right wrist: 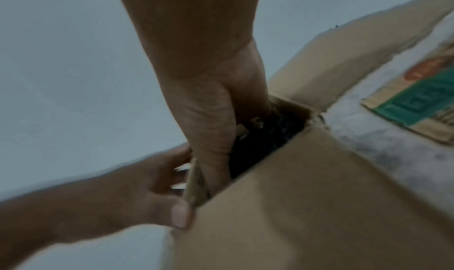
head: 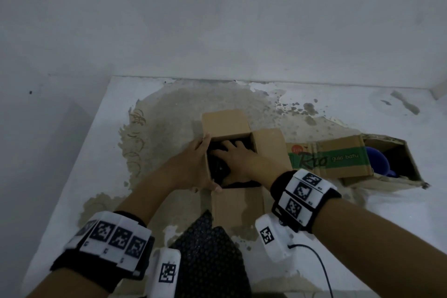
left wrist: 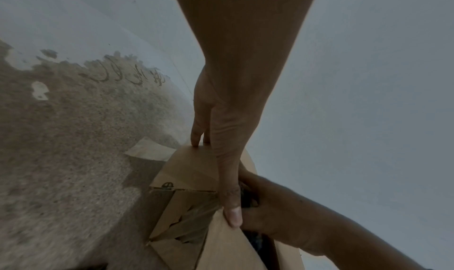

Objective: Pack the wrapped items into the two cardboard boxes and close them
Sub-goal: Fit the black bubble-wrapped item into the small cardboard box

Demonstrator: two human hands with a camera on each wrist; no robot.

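Note:
A small cardboard box (head: 225, 123) stands mid-floor with its flaps spread outward. A black wrapped item (head: 219, 167) fills its inside. My right hand (head: 229, 152) is down in the opening, its fingers spread over that black item (right wrist: 267, 138). My left hand (head: 193, 164) grips the box's left wall, thumb at the near corner and fingers at the far one. In the left wrist view the left hand (left wrist: 216, 177) runs down along the box's side (left wrist: 186, 169). In the right wrist view the right hand (right wrist: 216, 128) reaches between the flaps (right wrist: 294, 206).
A second cardboard box (head: 338, 157) with green print lies to the right, open, with a blue object (head: 377, 162) inside. A black bubble-wrap sheet (head: 210, 256) lies between my forearms. The floor is patchy concrete with walls close at the back and left.

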